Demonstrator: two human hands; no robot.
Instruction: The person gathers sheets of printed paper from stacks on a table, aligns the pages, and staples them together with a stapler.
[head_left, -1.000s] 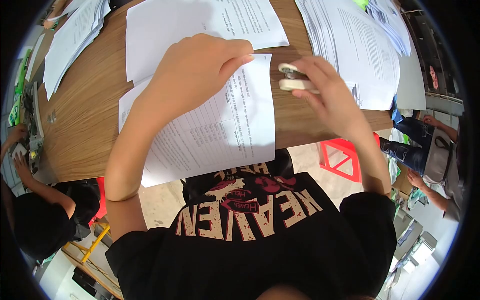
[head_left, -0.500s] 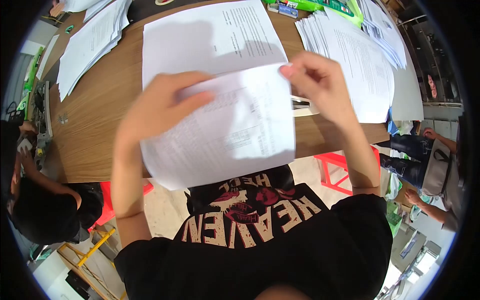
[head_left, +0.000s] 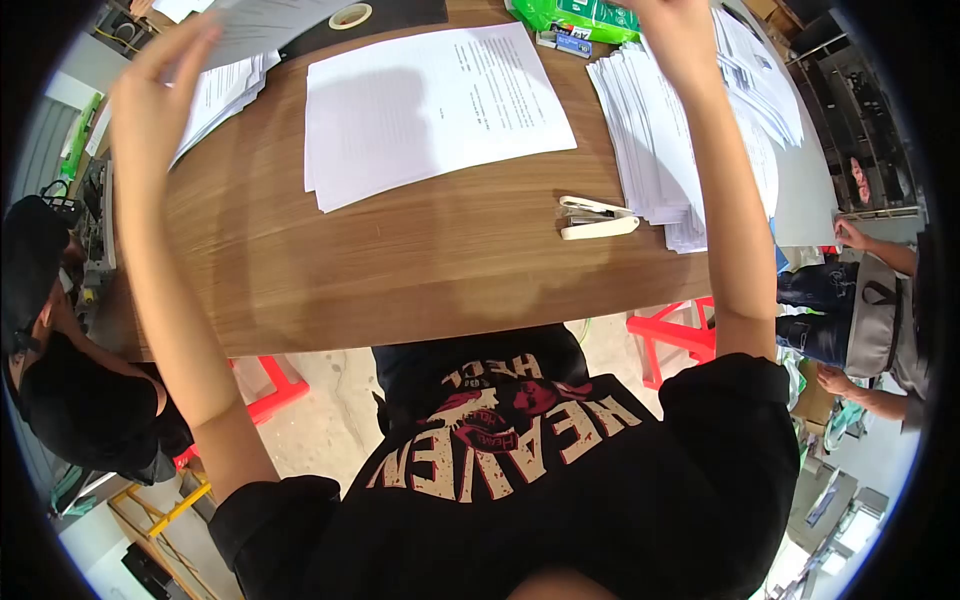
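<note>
My left hand (head_left: 160, 90) is raised at the upper left, its fingers closed on a printed sheet of paper (head_left: 268, 28) that the top edge of the view cuts off. The sheet hangs over a left paper stack (head_left: 222, 100). At the upper right, my right hand (head_left: 682, 45) is up above a thick right paper stack (head_left: 640, 150); its fingertips run out of view, so what it holds is hidden. Between my arms lie a few printed sheets (head_left: 400, 120), slightly fanned. A white stapler (head_left: 600, 225) rests to their lower right, apart from both hands.
The wooden table (head_left: 380, 270) has a tape roll (head_left: 350, 16), a green packet (head_left: 580, 18) and a small blue-and-white box (head_left: 565, 43) along its far side. Red stools (head_left: 675, 335) stand below the near edge. One person (head_left: 90, 400) sits left; another (head_left: 880, 320) is at right.
Both hands have moved up and away from the near edge, the left carrying paper to the upper left. The stapler and the middle sheets are now uncovered.
</note>
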